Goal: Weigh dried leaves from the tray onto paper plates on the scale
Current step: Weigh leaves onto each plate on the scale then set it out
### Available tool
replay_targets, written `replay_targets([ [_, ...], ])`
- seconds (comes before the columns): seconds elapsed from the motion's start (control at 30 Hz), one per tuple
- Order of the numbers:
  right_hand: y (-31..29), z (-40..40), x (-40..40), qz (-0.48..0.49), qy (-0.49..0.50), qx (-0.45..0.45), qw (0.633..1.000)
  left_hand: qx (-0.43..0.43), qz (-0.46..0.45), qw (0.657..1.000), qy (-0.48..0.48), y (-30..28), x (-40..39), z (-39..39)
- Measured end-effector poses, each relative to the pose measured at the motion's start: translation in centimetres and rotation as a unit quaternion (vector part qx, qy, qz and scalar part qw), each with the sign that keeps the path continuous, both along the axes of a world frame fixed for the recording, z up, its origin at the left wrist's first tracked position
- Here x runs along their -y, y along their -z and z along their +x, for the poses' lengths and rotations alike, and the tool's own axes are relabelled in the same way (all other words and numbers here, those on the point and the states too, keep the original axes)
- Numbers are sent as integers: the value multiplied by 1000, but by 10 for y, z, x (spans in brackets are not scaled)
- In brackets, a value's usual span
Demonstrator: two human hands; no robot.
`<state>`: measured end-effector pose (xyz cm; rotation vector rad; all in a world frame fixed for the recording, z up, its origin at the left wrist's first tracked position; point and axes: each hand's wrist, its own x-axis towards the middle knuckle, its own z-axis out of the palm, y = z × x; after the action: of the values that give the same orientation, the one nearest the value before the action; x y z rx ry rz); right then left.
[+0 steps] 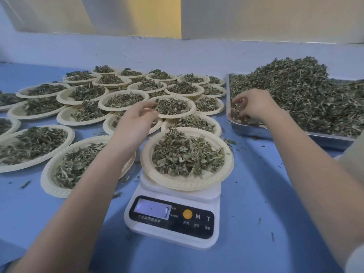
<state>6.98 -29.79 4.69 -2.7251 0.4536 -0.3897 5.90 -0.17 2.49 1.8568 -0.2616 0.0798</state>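
The fingers (239, 103) of the right hand (254, 107) are curling down into the heap of dried green leaves (307, 91), pinching a small bunch of them at the near left corner of the shallow rectangular steel tray (275, 133), which is sitting at the right of the blue surface (262, 203). The left hand (136, 123) is hovering with its fingers (148, 107) loosely bent and grasping nothing, above the filled plates just behind and left of the scale. The round cream paper plate with a fluted rim (187, 182) is resting on the white digital kitchen scale (173, 219), tilting slightly toward the camera and carrying a mound of the leaves. The scale's display is glowing pale, but its digits are too blurred to read. Many more cream paper plates heaped with leaves (122, 99) are crowding the surface to the left and behind, their rims overlapping or touching. Loose leaf crumbs (229, 142) are lying scattered around the scale
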Motion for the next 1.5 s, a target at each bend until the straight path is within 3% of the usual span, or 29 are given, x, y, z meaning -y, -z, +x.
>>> replay_targets([
  [0.13,6,-3,2,19,38,62,997,9,-13,1000,-10,-1,-5,-2],
  [0.23,0,-14,-10,150,24,140,979,6,-26,999,-20,-2,-6,-4],
  [0.33,-23,-32,-33,296,-93,154,938,-4,-49,998,-28,-3,-5,-5],
  [0.4,-37,-45,-52,324,-216,113,914,-9,-55,998,-30,-2,-3,-6],
  [0.5,-45,-58,-76,266,-303,67,913,-14,-47,998,-25,1,-3,-9],
  [0.63,-46,-57,-79,236,-294,73,924,-20,-3,1000,2,7,-3,-14],
  [0.73,-37,-42,-60,186,-180,143,955,-31,17,999,15,11,-3,-17],
  [0.83,-14,-27,-27,20,2,183,983,-38,17,999,18,11,-3,-17],
  [0.87,-4,-24,-17,-21,31,129,991,-41,12,999,19,11,-2,-18],
  [0.93,12,-20,-5,-58,62,-67,994,-46,1,999,24,10,-1,-19],
  [1.0,17,-19,-3,-49,64,-189,979,-49,-7,998,26,10,0,-19],
  [1.23,22,-22,-30,-74,-39,-191,978,-48,40,997,38,11,0,-24],
  [1.37,34,-47,-62,-60,-69,-99,991,-43,69,996,32,12,-4,-34],
  [1.5,36,-84,-97,154,-120,20,981,-44,81,995,25,15,-5,-45],
])
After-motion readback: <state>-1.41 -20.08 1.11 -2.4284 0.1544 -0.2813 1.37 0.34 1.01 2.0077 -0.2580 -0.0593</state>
